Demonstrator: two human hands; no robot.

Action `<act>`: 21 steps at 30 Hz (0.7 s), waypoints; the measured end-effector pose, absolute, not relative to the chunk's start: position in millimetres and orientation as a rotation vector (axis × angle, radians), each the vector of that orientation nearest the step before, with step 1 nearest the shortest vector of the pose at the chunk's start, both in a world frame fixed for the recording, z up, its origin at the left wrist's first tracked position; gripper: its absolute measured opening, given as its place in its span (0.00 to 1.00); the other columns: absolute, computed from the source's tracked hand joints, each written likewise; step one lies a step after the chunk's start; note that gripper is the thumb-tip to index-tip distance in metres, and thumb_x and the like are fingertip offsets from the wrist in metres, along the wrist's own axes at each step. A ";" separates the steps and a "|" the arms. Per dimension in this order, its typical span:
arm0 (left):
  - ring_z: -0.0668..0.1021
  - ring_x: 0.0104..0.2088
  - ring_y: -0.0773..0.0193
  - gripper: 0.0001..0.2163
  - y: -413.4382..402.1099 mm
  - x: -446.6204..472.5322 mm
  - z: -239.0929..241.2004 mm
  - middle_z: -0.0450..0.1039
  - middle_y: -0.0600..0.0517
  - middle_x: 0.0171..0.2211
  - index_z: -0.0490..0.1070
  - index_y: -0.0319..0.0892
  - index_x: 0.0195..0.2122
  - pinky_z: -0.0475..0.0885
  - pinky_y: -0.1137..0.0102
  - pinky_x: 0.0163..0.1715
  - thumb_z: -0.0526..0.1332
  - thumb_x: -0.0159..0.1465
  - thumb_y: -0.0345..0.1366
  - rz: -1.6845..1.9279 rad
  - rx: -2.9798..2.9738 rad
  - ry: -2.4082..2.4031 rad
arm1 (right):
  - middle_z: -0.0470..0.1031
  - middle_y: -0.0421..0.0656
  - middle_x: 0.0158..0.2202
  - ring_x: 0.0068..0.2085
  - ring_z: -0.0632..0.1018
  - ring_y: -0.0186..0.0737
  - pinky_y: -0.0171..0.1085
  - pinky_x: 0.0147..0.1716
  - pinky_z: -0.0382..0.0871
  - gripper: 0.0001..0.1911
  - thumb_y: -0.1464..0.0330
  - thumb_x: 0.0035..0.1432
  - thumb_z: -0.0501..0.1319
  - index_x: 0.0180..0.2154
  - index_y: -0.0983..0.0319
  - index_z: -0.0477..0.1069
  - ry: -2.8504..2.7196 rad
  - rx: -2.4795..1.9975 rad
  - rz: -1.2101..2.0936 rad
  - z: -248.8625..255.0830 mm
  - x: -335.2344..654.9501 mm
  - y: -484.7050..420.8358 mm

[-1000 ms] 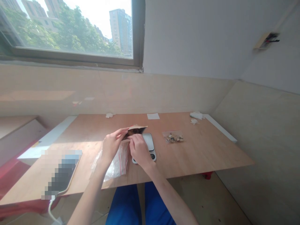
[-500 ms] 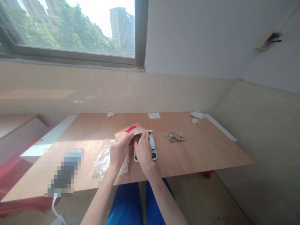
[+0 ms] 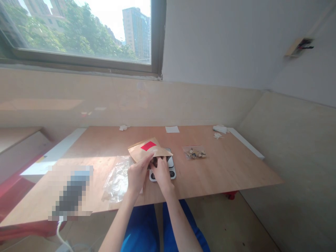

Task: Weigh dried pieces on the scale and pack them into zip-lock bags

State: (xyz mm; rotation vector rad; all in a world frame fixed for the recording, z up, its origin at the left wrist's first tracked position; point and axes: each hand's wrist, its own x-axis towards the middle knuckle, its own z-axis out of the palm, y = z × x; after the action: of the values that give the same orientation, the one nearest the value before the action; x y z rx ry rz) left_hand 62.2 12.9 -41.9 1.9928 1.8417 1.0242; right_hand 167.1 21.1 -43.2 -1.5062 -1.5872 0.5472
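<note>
A brown kraft paper bag [image 3: 137, 151] with a red label [image 3: 148, 146] lies tilted over a white kitchen scale [image 3: 171, 163], its mouth towards me. My left hand [image 3: 138, 171] grips the bag's near edge with thumb and fingers. At the mouth, my right hand [image 3: 160, 172] has its fingers curled into the opening, among dark contents too small to name. Whether those fingertips pinch anything is hidden. The scale's near edge with dark round controls shows below my right hand. Left of my left hand lies a clear plastic bag [image 3: 117, 183].
A clear bag of small brown pieces [image 3: 194, 153] lies right of the scale. A white paper [image 3: 172, 129] and crumpled white scraps [image 3: 217, 135] are at the table's back. A blurred-out device [image 3: 70, 192] with a white cable [image 3: 60, 231] sits at the left front.
The paper bag has tipped lower towards me, showing more of its label. My left hand has shifted slightly right and down along its edge; my right fingers stay at the mouth.
</note>
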 end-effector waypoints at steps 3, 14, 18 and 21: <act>0.73 0.23 0.71 0.17 13.1 62.4 -42.9 0.78 0.56 0.32 0.71 0.55 0.48 0.63 0.78 0.26 0.52 0.62 0.31 1.048 1.984 1.825 | 0.67 0.54 0.49 0.53 0.68 0.50 0.47 0.52 0.62 0.18 0.75 0.53 0.54 0.47 0.65 0.69 -1.538 -1.500 0.545 -43.7 164.8 16.5; 0.73 0.22 0.71 0.18 13.1 62.7 -37.6 0.79 0.56 0.33 0.71 0.54 0.48 0.61 0.77 0.24 0.54 0.60 0.29 0.988 2.024 1.897 | 0.69 0.45 0.35 0.39 0.72 0.43 0.41 0.42 0.68 0.13 0.79 0.47 0.52 0.32 0.61 0.70 -1.393 -1.446 0.501 -40.8 164.9 9.5; 0.74 0.24 0.71 0.18 14.3 62.0 -34.6 0.79 0.55 0.35 0.71 0.54 0.48 0.62 0.77 0.25 0.54 0.60 0.29 0.974 2.020 1.897 | 0.68 0.44 0.35 0.38 0.72 0.40 0.39 0.42 0.68 0.13 0.79 0.48 0.51 0.32 0.61 0.70 -1.351 -1.436 0.429 -37.5 166.1 6.8; 0.74 0.23 0.71 0.17 14.9 61.5 -31.3 0.79 0.55 0.33 0.71 0.54 0.47 0.61 0.78 0.24 0.55 0.60 0.30 0.958 2.016 1.916 | 0.68 0.45 0.35 0.38 0.72 0.40 0.40 0.42 0.68 0.13 0.77 0.50 0.50 0.33 0.61 0.71 -1.334 -1.434 0.409 -34.2 169.5 5.4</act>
State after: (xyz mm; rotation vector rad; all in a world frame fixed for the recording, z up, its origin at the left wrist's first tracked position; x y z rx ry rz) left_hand 61.5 14.9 -31.3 2.0158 1.9165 0.9575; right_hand 169.5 5.4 -34.2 -1.4337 -1.3345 0.4088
